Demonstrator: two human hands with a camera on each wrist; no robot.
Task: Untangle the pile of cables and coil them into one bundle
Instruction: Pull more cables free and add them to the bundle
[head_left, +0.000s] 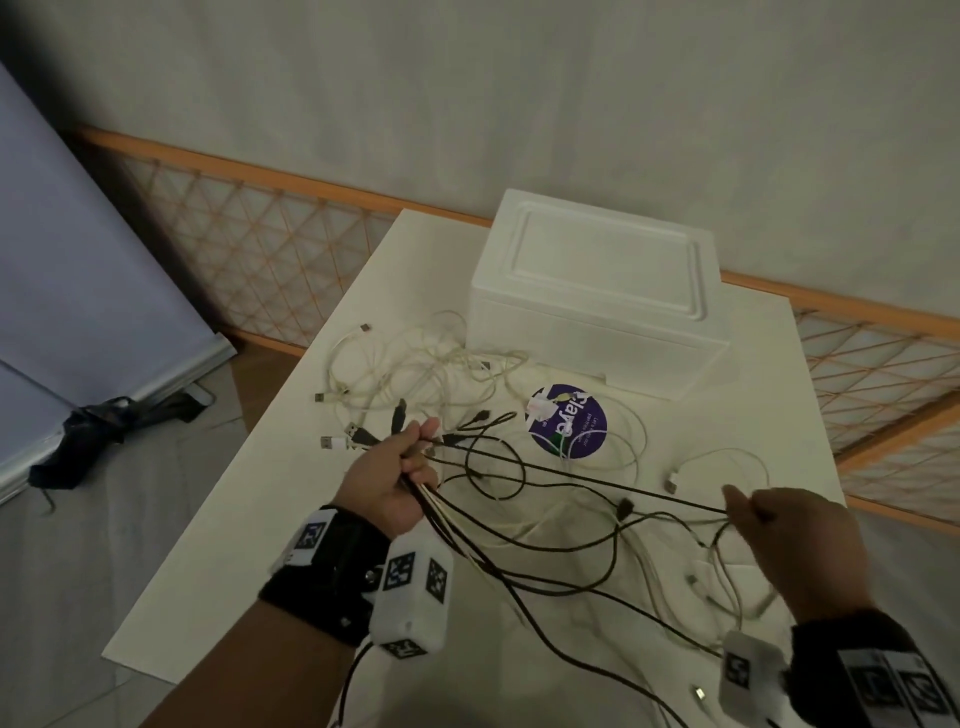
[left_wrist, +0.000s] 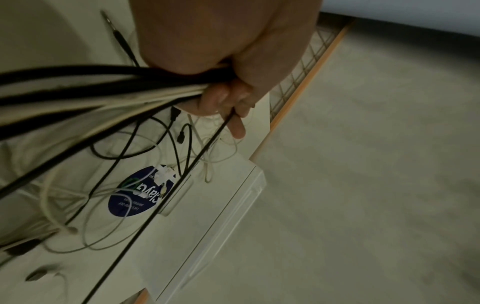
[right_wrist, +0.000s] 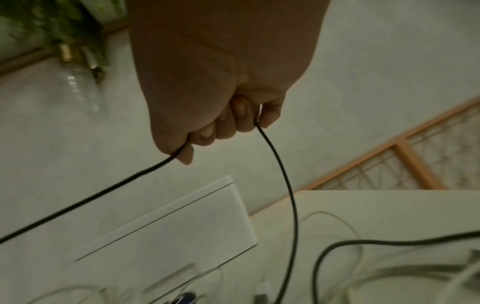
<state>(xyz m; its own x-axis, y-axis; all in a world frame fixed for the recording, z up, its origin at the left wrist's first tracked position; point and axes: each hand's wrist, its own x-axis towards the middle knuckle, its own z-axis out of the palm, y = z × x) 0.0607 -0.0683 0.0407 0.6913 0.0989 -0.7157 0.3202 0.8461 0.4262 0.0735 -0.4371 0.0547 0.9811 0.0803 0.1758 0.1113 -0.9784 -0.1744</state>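
Observation:
My left hand (head_left: 400, 478) is raised over the white table (head_left: 249, 530) and grips a bunch of black and white cables (left_wrist: 109, 90) in its fist (left_wrist: 223, 82). One black cable (head_left: 597, 486) runs taut from it across to my right hand (head_left: 779, 525), which grips that cable (right_wrist: 283, 181) in curled fingers (right_wrist: 233, 121). More black cables (head_left: 561, 587) sag in loops below both hands. A loose tangle of white cables (head_left: 410, 364) lies on the table behind my left hand, with several plugs at its left side.
A white foam box (head_left: 597, 291) stands at the back of the table. A round purple sticker (head_left: 569, 421) lies in front of it. An orange lattice fence (head_left: 249, 244) runs behind the table. A potted plant (right_wrist: 67, 30) shows in the right wrist view.

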